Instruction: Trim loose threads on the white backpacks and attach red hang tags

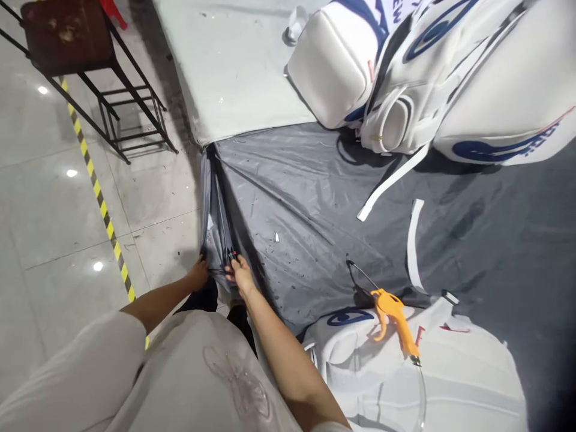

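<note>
A grey cloth cover (288, 198) drapes over the table and hangs in folds at its left end. My left hand (198, 273) is closed on the edge of the hanging cloth, its fingertips partly hidden. Just to its right, my right hand (242, 276) is closed at the same folds. At its fingertips shows a small dark object (232, 255) with a red spot, too small to name. Right of my hands, an orange air blow gun (393, 315) with a thin nozzle and a clear hose lies on a white backpack (432, 378).
Several white bags with blue markings (333, 66) sit at the back right, one trailing a strap (391, 183). A loose white strap (413, 246) lies on the cloth. Beyond is a pale tabletop (243, 72). At left are a stool (67, 36) and yellow-black floor tape (96, 189).
</note>
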Available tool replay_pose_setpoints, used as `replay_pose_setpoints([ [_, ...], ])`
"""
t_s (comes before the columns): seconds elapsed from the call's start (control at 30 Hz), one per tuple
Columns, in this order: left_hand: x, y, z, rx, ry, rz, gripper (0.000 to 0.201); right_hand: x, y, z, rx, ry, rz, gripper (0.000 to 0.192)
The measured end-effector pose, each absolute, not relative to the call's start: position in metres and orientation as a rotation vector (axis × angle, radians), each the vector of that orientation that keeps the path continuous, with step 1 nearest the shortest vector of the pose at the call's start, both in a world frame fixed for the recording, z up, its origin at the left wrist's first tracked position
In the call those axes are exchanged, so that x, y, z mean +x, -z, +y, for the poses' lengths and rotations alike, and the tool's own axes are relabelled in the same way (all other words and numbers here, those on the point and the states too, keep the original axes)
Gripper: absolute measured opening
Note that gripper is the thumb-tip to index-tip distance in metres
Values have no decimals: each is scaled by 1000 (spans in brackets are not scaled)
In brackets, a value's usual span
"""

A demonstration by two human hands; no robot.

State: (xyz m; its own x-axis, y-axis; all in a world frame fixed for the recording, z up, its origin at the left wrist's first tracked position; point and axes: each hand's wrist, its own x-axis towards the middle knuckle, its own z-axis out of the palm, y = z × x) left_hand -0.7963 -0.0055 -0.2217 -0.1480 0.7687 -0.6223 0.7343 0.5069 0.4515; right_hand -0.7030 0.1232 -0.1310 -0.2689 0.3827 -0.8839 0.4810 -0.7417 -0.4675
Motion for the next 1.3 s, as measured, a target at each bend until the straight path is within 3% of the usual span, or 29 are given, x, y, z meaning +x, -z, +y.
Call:
replay_pose_setpoints([
  [0.07,-802,206,-20,1277,27,1895,29,-710,123,124,1902,2170,1280,41],
  [0.17,-809,189,-25,1274,71,1899,34,-692,85,142,1697,2031,1942,41],
  [0.23,-812,184,-20,1258,61,1890,36,-665,49,173,1580,1589,2533,37],
  [0.3,-813,184,-12,1292,45,1854,39,-630,16,216,1746,842,2857,35],
  [0.43,-811,187,-2,1387,16,1820,17,-568,-15,307,2192,404,2633,32],
  [0.5,-810,185,-1,1329,-18,1860,12,-554,-9,335,2229,433,2518,24],
  [0.63,-819,174,-16,1048,-69,1972,5,-556,5,343,1893,434,2349,27],
  [0.77,-829,147,-27,994,-87,1962,12,-549,-33,304,1824,366,2422,23],
  [0.93,-787,67,32,852,-850,1632,36,-539,-111,203,1670,377,2704,26],
  [1.03,-725,-10,72,823,-1232,1149,58,-536,-120,147,1548,731,2806,22],
  [1.17,-635,-89,84,668,-1368,968,43,-502,-117,102,1518,1273,3004,23],
  [1.3,-552,-122,78,703,-1380,884,32,-428,-125,80,1605,1706,3083,21],
])
